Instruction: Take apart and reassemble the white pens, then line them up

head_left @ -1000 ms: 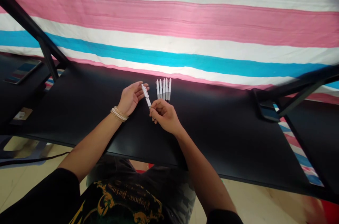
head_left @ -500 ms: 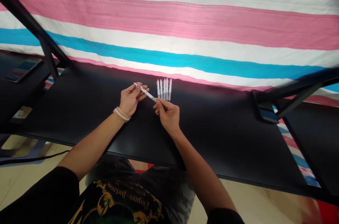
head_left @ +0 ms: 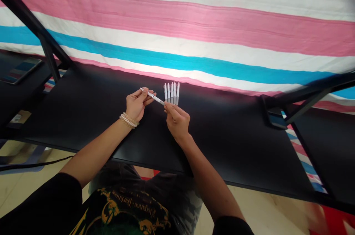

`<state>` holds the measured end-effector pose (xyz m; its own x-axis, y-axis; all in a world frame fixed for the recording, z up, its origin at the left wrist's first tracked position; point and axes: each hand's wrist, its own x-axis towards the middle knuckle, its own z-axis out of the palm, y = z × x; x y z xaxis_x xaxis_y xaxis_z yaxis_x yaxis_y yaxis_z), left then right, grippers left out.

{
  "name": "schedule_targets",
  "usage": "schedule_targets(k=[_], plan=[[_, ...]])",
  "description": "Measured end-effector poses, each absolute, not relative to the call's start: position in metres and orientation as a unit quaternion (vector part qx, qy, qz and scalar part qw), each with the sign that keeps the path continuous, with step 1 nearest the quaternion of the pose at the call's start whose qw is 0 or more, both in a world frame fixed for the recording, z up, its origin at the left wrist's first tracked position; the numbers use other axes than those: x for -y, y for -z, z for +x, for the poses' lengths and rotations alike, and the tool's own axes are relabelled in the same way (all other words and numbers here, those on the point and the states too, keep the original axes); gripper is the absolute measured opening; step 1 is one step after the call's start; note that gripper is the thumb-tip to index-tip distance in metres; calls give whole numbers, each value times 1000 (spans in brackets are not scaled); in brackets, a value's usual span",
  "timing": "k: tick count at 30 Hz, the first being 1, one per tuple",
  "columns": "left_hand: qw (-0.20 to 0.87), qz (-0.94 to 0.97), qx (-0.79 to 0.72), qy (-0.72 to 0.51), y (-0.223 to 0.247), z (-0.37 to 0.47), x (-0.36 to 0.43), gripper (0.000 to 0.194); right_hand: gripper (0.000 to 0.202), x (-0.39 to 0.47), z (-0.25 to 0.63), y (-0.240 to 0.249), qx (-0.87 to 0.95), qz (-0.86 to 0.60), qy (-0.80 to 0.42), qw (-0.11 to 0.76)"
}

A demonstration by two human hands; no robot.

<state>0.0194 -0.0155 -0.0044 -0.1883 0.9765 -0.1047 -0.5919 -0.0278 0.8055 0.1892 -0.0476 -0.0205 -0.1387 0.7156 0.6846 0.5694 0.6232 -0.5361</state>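
White with a grey lower part, the held pen point(head_left: 156, 98) slants between both hands, just left of the row of five pens point(head_left: 171, 93) on the black bench point(head_left: 227, 142). The left hand point(head_left: 135, 106), left of the row, has its grip pinched on the pen's white upper end. The right hand point(head_left: 178, 121), at the near side of the row, has its grip clamped around the grey end, fingers hiding the tip. The pen's middle shows bare between them.
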Motion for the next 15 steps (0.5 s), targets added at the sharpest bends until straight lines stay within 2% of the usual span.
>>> schedule_targets(k=[9,12,15], plan=[[599,222,-384,-666,2,18,17,23,36,47,199,21,832,-406,110,362],[594,218,-394,-667,3,17,16,24,33,45,198,21,837,-408,79,357],[581,226,-402,-670,3,15,14,26,29,42,191,20,794,-441,-64,413]])
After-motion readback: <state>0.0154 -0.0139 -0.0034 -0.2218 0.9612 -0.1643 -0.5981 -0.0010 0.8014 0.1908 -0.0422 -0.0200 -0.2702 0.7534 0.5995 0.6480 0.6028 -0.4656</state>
